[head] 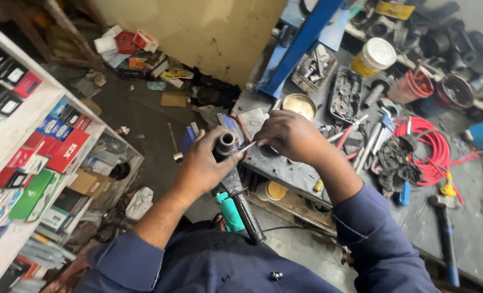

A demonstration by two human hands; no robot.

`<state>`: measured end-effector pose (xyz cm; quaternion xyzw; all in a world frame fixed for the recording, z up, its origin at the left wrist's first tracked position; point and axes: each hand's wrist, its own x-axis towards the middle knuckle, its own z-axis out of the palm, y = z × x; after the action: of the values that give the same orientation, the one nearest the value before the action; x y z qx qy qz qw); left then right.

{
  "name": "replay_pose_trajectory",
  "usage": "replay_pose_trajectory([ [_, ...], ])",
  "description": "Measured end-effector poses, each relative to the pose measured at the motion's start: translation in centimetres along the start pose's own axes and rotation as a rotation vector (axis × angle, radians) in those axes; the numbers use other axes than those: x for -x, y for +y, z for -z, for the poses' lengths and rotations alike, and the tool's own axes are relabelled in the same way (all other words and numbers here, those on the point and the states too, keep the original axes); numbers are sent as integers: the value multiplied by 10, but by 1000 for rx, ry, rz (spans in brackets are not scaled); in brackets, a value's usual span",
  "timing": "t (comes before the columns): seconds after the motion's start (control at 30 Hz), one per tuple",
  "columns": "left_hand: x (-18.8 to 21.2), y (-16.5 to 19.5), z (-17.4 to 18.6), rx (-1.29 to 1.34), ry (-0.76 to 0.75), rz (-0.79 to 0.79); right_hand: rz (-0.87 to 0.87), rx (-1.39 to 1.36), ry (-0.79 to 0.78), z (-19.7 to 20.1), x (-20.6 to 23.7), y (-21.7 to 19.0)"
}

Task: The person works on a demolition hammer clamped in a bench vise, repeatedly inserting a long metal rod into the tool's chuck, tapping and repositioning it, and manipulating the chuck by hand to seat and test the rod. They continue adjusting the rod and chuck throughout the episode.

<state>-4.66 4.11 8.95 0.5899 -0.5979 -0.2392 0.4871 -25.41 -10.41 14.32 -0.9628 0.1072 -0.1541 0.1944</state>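
My left hand [202,163] grips a black and teal power tool [232,187] around its upper body, with the round open end [226,142] pointing up. My right hand [286,134] pinches a thin metal tool [247,146] whose tip touches the rim of that round end. The tool's black handle and cord hang down toward my dark blue sleeves. Both hands sit over the front edge of the grey workbench [285,168].
The workbench holds a red coiled cable [431,146], a hammer [445,228], pliers and loose tools [360,135], a yellow tub [372,56], a metal tin [299,104] and a parts tray [314,68]. White shelves of boxed goods [30,163] stand left. A blue post [298,46] rises behind.
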Motion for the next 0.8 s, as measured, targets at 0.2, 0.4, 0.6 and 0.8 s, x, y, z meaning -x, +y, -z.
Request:
replay_pose_trajectory([
  [0.2, -7, -2, -3, 48, -72, 70, -52, -19, 24, -9, 2, -3],
  [0.4, -11, -2, -7, 128, -54, 64, -102, 9, 47, -9, 12, -3],
  [0.6, -11, -6, 6, 54, -192, -46, -278, 320, 203, -18, 33, -18],
  [0.8, -24, -7, 32, 67, -464, -182, -806, 536, 423, -63, 52, -109],
])
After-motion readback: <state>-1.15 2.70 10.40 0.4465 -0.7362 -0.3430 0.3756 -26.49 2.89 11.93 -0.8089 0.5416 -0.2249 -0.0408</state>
